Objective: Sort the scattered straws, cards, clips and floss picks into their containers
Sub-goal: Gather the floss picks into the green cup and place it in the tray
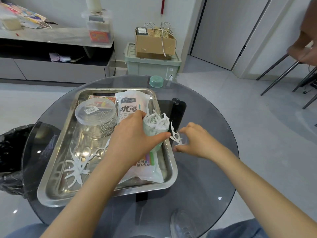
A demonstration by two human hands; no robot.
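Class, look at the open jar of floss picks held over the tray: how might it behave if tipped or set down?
Probably light: the floss pick jar is thin clear plastic, and the left hand alone grips it. Floss picks poke out of its open top, so tipping would likely spill them. Its round body may roll if laid down.

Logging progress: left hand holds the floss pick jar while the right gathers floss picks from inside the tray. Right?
No: in the head view the right hand pinches floss picks outside the tray, over the glass table; the left hand does hold the jar.
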